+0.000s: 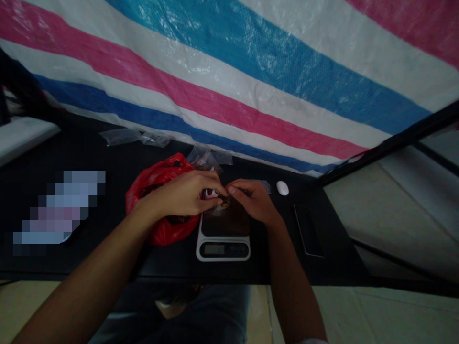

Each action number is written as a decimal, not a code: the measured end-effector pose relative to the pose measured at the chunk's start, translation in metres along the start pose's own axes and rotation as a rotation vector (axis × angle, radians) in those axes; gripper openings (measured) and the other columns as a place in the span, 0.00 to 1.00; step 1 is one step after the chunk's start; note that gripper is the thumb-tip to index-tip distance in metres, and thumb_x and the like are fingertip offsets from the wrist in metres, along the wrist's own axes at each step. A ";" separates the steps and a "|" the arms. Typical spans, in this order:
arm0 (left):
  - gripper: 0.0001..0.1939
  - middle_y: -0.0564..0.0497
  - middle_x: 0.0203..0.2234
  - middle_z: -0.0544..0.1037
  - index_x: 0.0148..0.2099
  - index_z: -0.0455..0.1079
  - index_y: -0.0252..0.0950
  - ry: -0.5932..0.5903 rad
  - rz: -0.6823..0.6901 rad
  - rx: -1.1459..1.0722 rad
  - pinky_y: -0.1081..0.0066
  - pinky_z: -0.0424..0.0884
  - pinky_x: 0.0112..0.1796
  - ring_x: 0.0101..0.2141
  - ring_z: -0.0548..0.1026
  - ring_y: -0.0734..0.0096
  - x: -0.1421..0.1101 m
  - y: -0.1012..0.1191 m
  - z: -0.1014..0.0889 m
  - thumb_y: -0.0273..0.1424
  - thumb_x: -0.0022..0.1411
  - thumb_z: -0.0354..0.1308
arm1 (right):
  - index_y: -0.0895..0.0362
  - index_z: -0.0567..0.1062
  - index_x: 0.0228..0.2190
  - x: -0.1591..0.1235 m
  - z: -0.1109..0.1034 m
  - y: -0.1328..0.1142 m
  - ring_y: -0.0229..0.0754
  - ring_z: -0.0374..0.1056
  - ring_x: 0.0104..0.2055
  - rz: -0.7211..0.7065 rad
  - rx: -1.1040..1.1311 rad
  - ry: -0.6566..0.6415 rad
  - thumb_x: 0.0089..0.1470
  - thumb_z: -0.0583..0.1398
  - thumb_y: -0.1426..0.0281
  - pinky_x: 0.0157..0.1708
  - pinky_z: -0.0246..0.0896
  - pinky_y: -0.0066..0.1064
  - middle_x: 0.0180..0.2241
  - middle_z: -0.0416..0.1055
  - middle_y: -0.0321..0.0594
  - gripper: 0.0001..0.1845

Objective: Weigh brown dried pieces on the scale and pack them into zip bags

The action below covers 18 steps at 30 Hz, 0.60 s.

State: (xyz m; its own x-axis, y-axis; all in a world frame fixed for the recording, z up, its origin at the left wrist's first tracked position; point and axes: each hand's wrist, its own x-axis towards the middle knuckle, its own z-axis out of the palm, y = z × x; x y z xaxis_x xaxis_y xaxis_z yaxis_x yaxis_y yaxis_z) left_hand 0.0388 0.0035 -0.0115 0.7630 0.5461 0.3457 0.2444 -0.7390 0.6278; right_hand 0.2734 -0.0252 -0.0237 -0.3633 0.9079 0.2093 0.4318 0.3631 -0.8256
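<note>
Over the kitchen scale (222, 224), both my hands meet at a small clear plastic bag (224, 203) with something brown inside. Its contents are too dim to name. My left hand (193, 191) pinches the bag from the left, thumb below the fingers. From the right, my right hand (253, 197) has its thumb and fingers closed at the bag's top. A pink and white patch shows beside my left fingers. Under my left wrist lies an open red plastic bag (172, 234) holding dark brown pieces, partly hidden by my forearm.
Several clear plastic bags (129, 137) lie along the back of the black table (107, 260), below a striped sheet (215, 71). To the right are a white mouse-shaped object (282, 188) and a dark phone (308, 230). A blurred-out item (60, 210) lies left.
</note>
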 end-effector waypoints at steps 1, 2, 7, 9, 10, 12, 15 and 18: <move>0.09 0.50 0.38 0.80 0.47 0.81 0.39 0.010 0.005 -0.002 0.70 0.71 0.42 0.39 0.79 0.68 0.000 0.000 0.000 0.29 0.68 0.60 | 0.56 0.82 0.32 0.000 0.000 0.000 0.42 0.75 0.37 0.007 -0.001 0.003 0.63 0.60 0.66 0.38 0.66 0.33 0.34 0.81 0.40 0.12; 0.09 0.50 0.38 0.80 0.47 0.81 0.39 0.021 0.009 -0.003 0.70 0.71 0.42 0.39 0.78 0.68 0.000 0.000 -0.001 0.29 0.69 0.59 | 0.56 0.82 0.32 0.000 0.000 0.000 0.42 0.74 0.36 0.012 0.000 0.008 0.63 0.61 0.65 0.38 0.66 0.33 0.34 0.81 0.40 0.12; 0.13 0.50 0.38 0.80 0.46 0.80 0.38 0.066 0.020 -0.016 0.70 0.71 0.43 0.39 0.78 0.69 0.001 -0.002 -0.002 0.23 0.68 0.55 | 0.56 0.82 0.34 0.000 0.001 -0.001 0.41 0.73 0.35 0.022 0.000 0.021 0.63 0.61 0.65 0.36 0.64 0.31 0.33 0.81 0.38 0.11; 0.14 0.51 0.38 0.80 0.46 0.80 0.39 0.081 0.014 -0.010 0.70 0.71 0.44 0.39 0.78 0.69 0.001 -0.005 -0.001 0.22 0.66 0.54 | 0.55 0.82 0.36 0.000 0.001 -0.001 0.41 0.74 0.36 0.020 0.015 0.016 0.63 0.61 0.65 0.37 0.65 0.31 0.35 0.81 0.39 0.10; 0.14 0.51 0.38 0.80 0.46 0.80 0.39 0.089 0.006 0.000 0.70 0.71 0.43 0.39 0.79 0.68 0.001 -0.007 -0.001 0.22 0.66 0.54 | 0.55 0.82 0.38 0.000 0.001 -0.001 0.41 0.75 0.37 0.022 0.028 0.017 0.63 0.61 0.65 0.38 0.66 0.32 0.36 0.82 0.39 0.10; 0.14 0.50 0.38 0.81 0.46 0.80 0.38 0.117 -0.022 0.026 0.69 0.72 0.44 0.39 0.79 0.67 0.000 -0.011 -0.001 0.24 0.66 0.53 | 0.55 0.81 0.41 0.000 0.002 -0.001 0.42 0.76 0.39 0.032 0.052 0.023 0.64 0.61 0.64 0.39 0.67 0.33 0.37 0.82 0.40 0.10; 0.14 0.49 0.41 0.82 0.47 0.79 0.38 0.205 -0.089 0.066 0.66 0.72 0.46 0.42 0.80 0.64 0.000 -0.018 -0.001 0.26 0.67 0.52 | 0.55 0.81 0.42 0.000 0.001 0.000 0.42 0.77 0.38 0.040 0.056 0.022 0.65 0.60 0.63 0.40 0.68 0.34 0.38 0.83 0.40 0.11; 0.14 0.47 0.44 0.82 0.49 0.78 0.37 0.322 -0.167 0.173 0.61 0.72 0.51 0.46 0.78 0.59 0.001 -0.024 -0.002 0.29 0.68 0.52 | 0.55 0.81 0.42 0.000 0.001 -0.001 0.41 0.77 0.38 0.030 0.050 0.018 0.65 0.60 0.64 0.40 0.68 0.34 0.38 0.83 0.40 0.11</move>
State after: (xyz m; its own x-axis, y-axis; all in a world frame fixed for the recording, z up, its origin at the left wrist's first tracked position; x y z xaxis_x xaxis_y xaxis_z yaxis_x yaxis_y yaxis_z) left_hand 0.0322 0.0225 -0.0244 0.4840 0.7399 0.4672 0.4676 -0.6700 0.5766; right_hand 0.2720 -0.0261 -0.0234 -0.3353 0.9221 0.1933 0.4005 0.3252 -0.8566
